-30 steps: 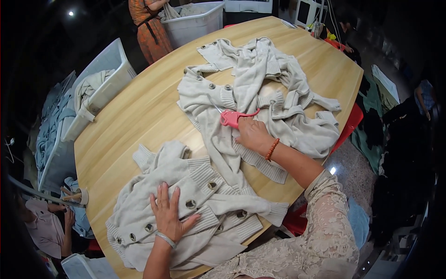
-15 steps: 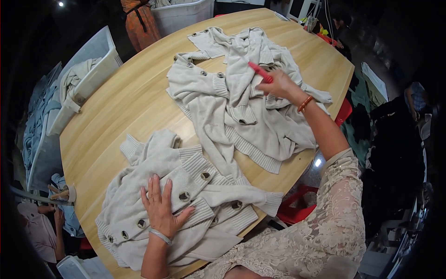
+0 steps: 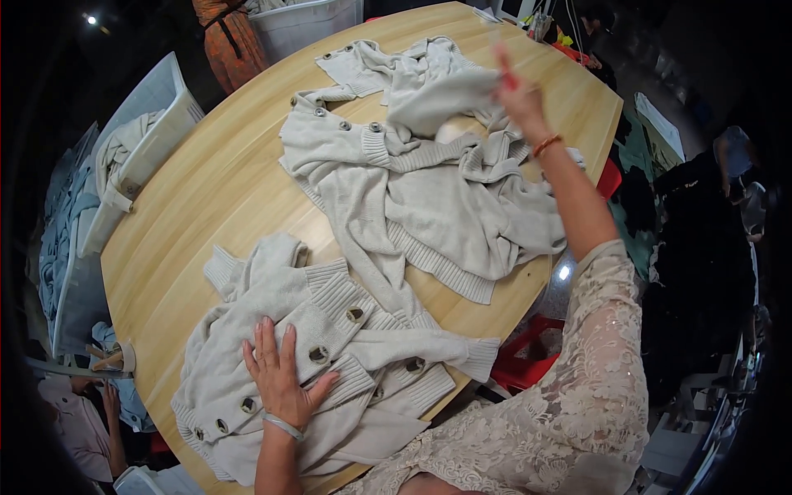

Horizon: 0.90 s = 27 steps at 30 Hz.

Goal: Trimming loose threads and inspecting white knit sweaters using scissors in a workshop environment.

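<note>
Left hand: the left hand (image 3: pixel 285 388) lay flat, palm down, fingers slightly spread, on the near cardigan (image 3: pixel 235 342); it pinched nothing.
Right hand: the right hand (image 3: pixel 521 106) was wrapped around a red tool (image 3: pixel 504 66) over the far side of the table; both were blurred, so the tool's exact kind could not be told.
Near cardigan: pale grey knit, rumpled, at the table's near edge, with large dark buttons and ribbed bands facing up.
Far cardigan: the far cardigan (image 3: pixel 450 210), also pale grey, was spread across the middle and far part of the table; part of it rose, blurred, close beside the right hand. Whether the fingers held that cloth could not be told.
Wrists: silver band (image 3: pixel 283 426) on the left, bead bracelet (image 3: pixel 546 145) on the right.
Table: the wooden table (image 3: pixel 198 198) had a curved left edge; a small round holder (image 3: pixel 127 356) with sticks stood there.
Left side: a white bin (image 3: pixel 169 103) held pale cloth.
Right side: a red stool (image 3: pixel 532 359) stood by the table's near right edge.
</note>
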Tool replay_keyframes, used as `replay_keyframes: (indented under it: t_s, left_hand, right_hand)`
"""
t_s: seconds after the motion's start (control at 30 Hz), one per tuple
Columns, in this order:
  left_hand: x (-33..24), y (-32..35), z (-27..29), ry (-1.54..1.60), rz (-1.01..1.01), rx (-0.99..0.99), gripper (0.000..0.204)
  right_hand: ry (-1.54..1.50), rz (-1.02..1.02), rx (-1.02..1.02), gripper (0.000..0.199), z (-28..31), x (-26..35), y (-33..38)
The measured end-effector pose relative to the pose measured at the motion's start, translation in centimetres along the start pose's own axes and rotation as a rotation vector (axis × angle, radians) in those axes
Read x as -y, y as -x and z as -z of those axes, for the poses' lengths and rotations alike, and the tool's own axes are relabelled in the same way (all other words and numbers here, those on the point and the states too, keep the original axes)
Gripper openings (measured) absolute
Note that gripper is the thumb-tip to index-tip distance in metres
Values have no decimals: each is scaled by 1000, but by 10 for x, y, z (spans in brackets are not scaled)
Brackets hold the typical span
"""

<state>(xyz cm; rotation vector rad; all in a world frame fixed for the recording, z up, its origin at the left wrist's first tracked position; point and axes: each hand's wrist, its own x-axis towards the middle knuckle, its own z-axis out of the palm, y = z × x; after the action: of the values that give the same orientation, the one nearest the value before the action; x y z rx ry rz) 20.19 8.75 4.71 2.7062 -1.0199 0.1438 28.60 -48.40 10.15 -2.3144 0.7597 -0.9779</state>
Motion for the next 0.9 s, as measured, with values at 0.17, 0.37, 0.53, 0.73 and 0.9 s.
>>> replay_keyframes:
  t_s: [0.17, 0.37, 0.53, 0.73, 0.9]
  left_hand:
    - [0, -4, 0, -11, -3, -15, 92]
    - [1, -2, -2, -28, 1, -23, 91]
    - [0, -1, -4, 1, -37, -53, 93]
    - [-8, -12, 8, 365, -121, -227, 86]
    - [-50, -39, 21, 757, -180, -250, 83]
  right_hand:
    - [162, 46, 1, 42, 51, -33, -17]
    - [438, 3, 536, 66, -23, -1, 86]
    - [320, -69, 441, 37, -12, 24, 81]
    - [-364, 184, 771, 21, 55, 159, 129]
    - [-615, 575, 1066, 30, 93, 227, 234]
